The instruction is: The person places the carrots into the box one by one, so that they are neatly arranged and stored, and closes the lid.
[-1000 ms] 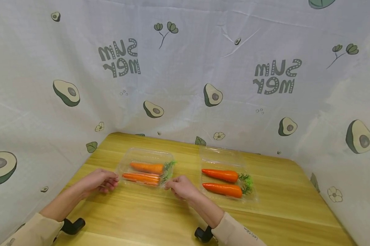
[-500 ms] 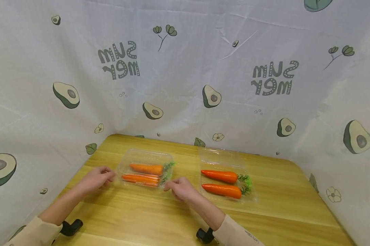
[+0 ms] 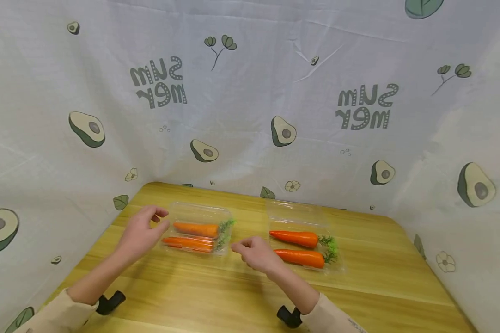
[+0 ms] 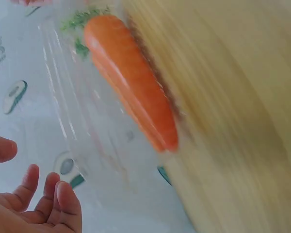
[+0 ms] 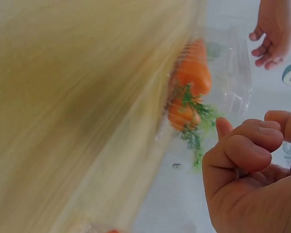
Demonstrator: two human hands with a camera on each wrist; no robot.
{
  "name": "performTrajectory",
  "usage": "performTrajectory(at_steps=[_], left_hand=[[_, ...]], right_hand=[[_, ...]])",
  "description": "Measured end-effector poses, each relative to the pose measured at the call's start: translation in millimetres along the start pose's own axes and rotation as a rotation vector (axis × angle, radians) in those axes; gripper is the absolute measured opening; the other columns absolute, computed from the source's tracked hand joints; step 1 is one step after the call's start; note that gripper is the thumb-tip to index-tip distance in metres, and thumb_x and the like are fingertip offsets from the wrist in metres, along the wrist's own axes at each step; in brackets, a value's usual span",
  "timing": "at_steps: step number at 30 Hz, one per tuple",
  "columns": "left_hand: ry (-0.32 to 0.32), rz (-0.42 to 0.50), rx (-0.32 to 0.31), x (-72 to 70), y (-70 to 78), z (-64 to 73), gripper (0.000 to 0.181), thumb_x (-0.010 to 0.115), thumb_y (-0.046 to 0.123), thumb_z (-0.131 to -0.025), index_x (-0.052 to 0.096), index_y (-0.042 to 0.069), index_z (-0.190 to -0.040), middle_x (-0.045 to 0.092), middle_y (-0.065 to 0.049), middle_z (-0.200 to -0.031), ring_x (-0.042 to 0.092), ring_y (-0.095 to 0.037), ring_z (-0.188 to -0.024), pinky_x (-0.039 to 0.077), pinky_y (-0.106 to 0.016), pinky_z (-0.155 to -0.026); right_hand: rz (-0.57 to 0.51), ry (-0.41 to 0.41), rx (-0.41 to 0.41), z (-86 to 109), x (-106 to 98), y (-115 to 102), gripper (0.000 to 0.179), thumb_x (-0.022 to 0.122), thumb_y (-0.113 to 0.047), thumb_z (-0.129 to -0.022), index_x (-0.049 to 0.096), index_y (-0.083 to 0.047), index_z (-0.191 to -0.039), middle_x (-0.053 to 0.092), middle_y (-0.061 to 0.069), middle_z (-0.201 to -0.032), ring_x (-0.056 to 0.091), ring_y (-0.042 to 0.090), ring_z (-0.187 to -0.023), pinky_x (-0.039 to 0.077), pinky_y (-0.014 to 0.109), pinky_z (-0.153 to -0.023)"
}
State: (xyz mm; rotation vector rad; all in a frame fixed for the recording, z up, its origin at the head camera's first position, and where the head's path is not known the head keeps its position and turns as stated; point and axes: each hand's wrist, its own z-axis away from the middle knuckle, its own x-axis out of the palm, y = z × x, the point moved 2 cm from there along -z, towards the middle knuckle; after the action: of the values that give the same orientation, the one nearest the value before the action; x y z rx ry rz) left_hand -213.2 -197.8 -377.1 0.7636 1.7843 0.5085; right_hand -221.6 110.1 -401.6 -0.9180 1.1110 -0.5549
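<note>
A clear plastic box [image 3: 201, 206] on the left of the table holds two orange carrots, a rear carrot [image 3: 196, 229] and a front carrot [image 3: 187, 243], with green tops pointing right. Whether its lid is fully down I cannot tell. My left hand [image 3: 143, 231] hovers at the box's left end, fingers apart and holding nothing; in the left wrist view the fingers [image 4: 29, 199] are loosely bent. Just off the box's right front corner is my right hand [image 3: 258, 254]. Its fingers [image 5: 242, 150] curl loosely with nothing between them.
To the right lies a second clear box [image 3: 295, 211], its lid folded back, with two more carrots [image 3: 295, 238] inside. The wooden table [image 3: 183, 291] meets a white cloth [image 3: 241, 101] printed with avocados behind and at the sides.
My left hand has risen and its thumb and fingers have spread. My right hand has slid rightward, off the left box's corner. The boxes stay put, while the view shifts slightly.
</note>
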Motion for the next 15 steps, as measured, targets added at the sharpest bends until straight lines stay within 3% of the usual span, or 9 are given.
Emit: performTrajectory(at_steps=[4,7,15], left_hand=[[-0.009,0.013,0.050,9.5,16.5,-1.2,0.017,0.062,0.018,-0.098,0.066,0.011,-0.113,0.064,-0.006,-0.112,0.056,-0.027,-0.102,0.047,-0.041,-0.080],[-0.030,0.039,0.088,18.7,29.9,-2.9,0.013,0.063,0.016,-0.097,0.067,0.014,-0.110,0.064,-0.003,-0.111,0.056,-0.025,-0.100,0.048,-0.039,-0.079],[-0.110,0.139,0.120,43.6,62.7,-12.1,0.019,0.065,0.021,-0.096,0.068,0.015,-0.114,0.065,-0.001,-0.113,0.057,-0.020,-0.103,0.049,-0.037,-0.084]], right_hand=[[0.065,0.027,-0.054,9.3,-6.9,-5.9,0.040,0.061,-0.037,-0.099,0.074,-0.004,-0.117,0.069,0.005,-0.090,0.061,0.020,-0.075,0.050,0.037,-0.069],[0.090,0.052,-0.081,14.1,-13.0,-8.1,0.040,0.062,-0.035,-0.099,0.073,-0.004,-0.120,0.070,0.011,-0.118,0.067,0.029,-0.097,0.054,0.043,-0.081],[0.111,0.120,-0.079,18.4,-32.3,-7.2,0.036,0.062,-0.032,-0.099,0.073,-0.004,-0.120,0.072,0.008,-0.114,0.065,0.027,-0.096,0.054,0.042,-0.081]])
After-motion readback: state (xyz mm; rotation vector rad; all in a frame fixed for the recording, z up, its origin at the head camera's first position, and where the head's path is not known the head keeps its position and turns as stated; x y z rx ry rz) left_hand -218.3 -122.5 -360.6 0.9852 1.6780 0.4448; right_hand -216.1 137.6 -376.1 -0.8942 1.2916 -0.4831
